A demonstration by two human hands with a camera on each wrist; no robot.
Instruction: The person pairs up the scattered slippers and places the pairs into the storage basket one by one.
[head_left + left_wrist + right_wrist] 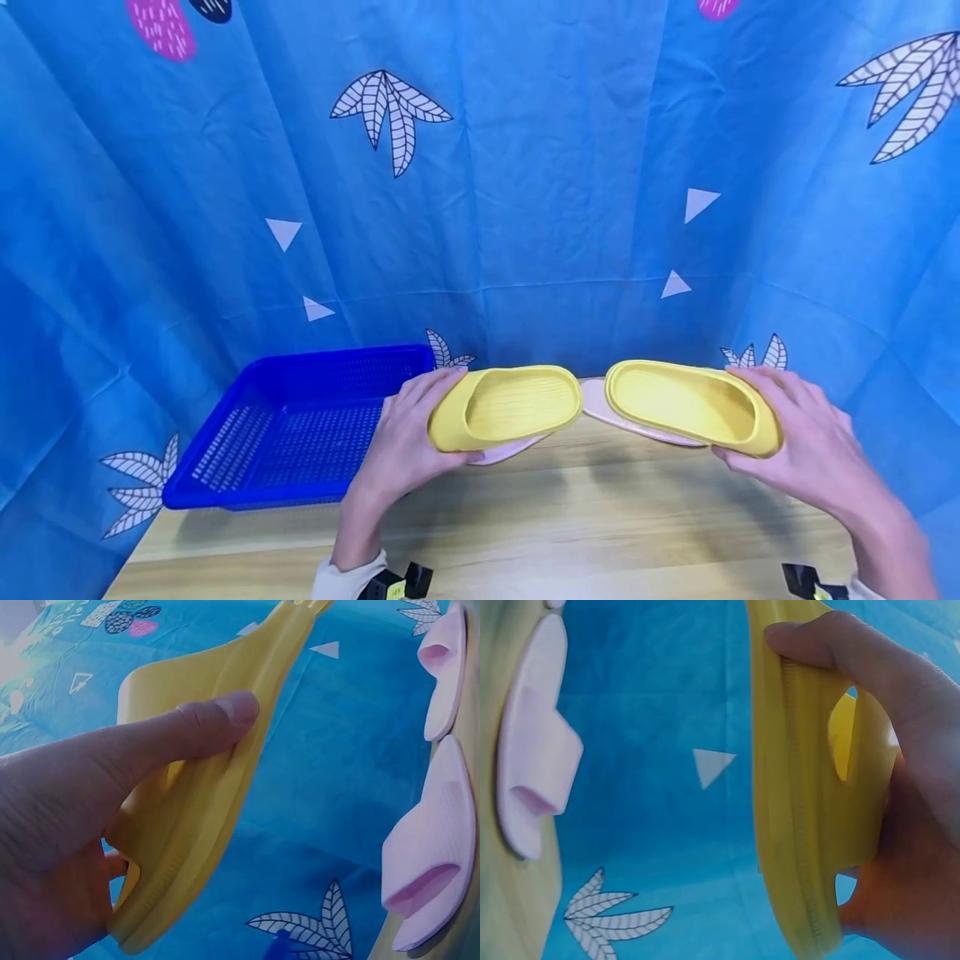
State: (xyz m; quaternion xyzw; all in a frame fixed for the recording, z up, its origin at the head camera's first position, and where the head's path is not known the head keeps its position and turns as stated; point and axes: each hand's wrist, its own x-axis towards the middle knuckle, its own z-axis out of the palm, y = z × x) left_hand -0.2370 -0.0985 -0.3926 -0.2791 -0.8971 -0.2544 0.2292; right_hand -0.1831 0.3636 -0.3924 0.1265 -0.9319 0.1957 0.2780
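My left hand [408,429] grips a yellow slide slipper [528,402] by its toe end, thumb along the near side and fingers over the far side. A matching yellow slipper [675,404] is held the same way in my right hand [806,442]. Both are raised above the table, footbeds tilted to face the head camera. Their heel ends point at each other with a narrow gap between. Behind and below them lie two pink slippers, [435,847] partly hidden in the head view; the wrist views show them resting on the wood.
A blue perforated plastic basket [300,442] stands on the left of the wooden table [570,533], beside my left hand. Blue patterned cloth [555,192] hangs behind the table and around its sides.
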